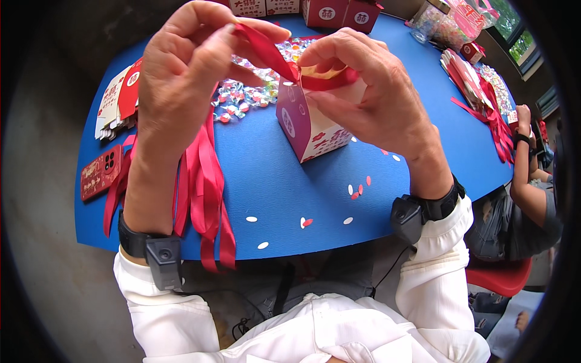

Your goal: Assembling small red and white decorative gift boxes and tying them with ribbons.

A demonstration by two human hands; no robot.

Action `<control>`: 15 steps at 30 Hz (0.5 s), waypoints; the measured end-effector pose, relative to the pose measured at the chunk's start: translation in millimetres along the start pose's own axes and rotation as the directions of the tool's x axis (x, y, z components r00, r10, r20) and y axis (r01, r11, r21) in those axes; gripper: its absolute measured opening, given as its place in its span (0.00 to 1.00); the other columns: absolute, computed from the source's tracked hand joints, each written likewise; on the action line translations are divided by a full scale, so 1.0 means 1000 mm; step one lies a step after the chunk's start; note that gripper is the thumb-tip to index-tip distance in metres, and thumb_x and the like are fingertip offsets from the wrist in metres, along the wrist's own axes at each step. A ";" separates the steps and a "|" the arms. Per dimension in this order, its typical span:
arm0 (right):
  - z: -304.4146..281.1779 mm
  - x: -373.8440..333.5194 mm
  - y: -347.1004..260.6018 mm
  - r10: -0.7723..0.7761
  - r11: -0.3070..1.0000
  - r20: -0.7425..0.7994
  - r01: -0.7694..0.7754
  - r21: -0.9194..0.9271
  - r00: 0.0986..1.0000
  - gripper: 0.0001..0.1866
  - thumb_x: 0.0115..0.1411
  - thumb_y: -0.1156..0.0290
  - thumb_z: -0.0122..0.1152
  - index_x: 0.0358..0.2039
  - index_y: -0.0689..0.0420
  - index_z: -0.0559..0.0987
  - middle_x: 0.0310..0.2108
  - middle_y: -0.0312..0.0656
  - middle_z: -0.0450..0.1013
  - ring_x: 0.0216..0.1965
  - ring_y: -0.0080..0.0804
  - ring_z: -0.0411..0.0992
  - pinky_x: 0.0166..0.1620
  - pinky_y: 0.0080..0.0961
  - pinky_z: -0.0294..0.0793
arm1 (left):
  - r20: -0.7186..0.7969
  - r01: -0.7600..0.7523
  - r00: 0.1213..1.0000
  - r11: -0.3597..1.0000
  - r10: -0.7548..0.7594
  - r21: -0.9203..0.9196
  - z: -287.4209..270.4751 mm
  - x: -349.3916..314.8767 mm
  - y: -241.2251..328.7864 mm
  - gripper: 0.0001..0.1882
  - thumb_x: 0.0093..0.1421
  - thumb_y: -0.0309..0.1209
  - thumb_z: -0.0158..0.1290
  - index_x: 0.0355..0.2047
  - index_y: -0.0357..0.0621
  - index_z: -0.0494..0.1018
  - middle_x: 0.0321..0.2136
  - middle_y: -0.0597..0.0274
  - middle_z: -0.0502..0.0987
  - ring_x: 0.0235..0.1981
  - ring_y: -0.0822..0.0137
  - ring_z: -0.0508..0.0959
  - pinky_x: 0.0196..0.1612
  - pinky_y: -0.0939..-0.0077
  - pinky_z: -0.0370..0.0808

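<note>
Pinching the red ribbon [266,51] between thumb and fingers, your left hand [187,72] is nearly closed; your right hand [375,91] curves half open around the ribbon's other side, and you cannot tell how firmly it grips. Below, the purple-and-white gift box [294,118] stands on the blue table [284,187]. Wrapped candies [245,100] lie just left and far of it, loose ribbons [203,187] nearer left, a red-cased smartphone [101,173] farther left.

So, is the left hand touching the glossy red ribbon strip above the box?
Touching. The head view shows the left hand pinching the glossy red ribbon strip between thumb and fingers.
</note>
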State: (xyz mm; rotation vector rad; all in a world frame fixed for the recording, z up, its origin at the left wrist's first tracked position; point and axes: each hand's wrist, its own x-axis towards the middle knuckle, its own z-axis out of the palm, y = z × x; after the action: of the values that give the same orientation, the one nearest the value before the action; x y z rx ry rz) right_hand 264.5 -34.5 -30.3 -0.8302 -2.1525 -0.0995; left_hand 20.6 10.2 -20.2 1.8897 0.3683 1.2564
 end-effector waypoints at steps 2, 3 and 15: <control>-0.005 0.001 0.003 -0.029 0.999 0.037 0.029 0.017 0.999 0.21 0.48 0.75 0.74 0.44 0.56 0.80 0.41 0.40 0.76 0.44 0.38 0.77 0.47 0.30 0.79 | 0.018 0.013 1.000 0.976 -0.009 -0.218 -0.008 0.000 -0.002 0.11 0.71 0.32 0.42 0.47 0.40 0.69 0.46 0.43 0.80 0.47 0.61 0.82 0.47 0.73 0.82; -0.008 0.000 0.005 -0.043 0.999 0.056 0.041 0.024 0.998 0.23 0.48 0.74 0.75 0.46 0.56 0.80 0.43 0.41 0.75 0.45 0.38 0.76 0.47 0.30 0.80 | 0.029 0.021 1.000 0.945 -0.012 -0.326 -0.012 0.000 -0.005 0.12 0.71 0.34 0.43 0.47 0.40 0.69 0.46 0.43 0.80 0.48 0.61 0.82 0.47 0.73 0.81; -0.017 -0.006 0.021 0.128 0.977 0.163 -0.153 0.148 0.978 0.27 0.52 0.61 0.75 0.51 0.52 0.78 0.49 0.44 0.71 0.53 0.42 0.74 0.55 0.37 0.78 | 0.077 0.085 0.996 0.760 -0.047 -0.644 -0.030 0.002 0.009 0.10 0.74 0.32 0.40 0.49 0.39 0.65 0.26 0.67 0.62 0.30 0.75 0.66 0.29 0.84 0.71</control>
State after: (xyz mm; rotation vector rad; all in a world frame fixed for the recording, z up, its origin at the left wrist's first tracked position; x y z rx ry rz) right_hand 290.7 -27.1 -27.1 -0.9187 -2.2017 0.2135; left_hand -5.8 20.0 -7.3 1.2911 -0.0447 1.0904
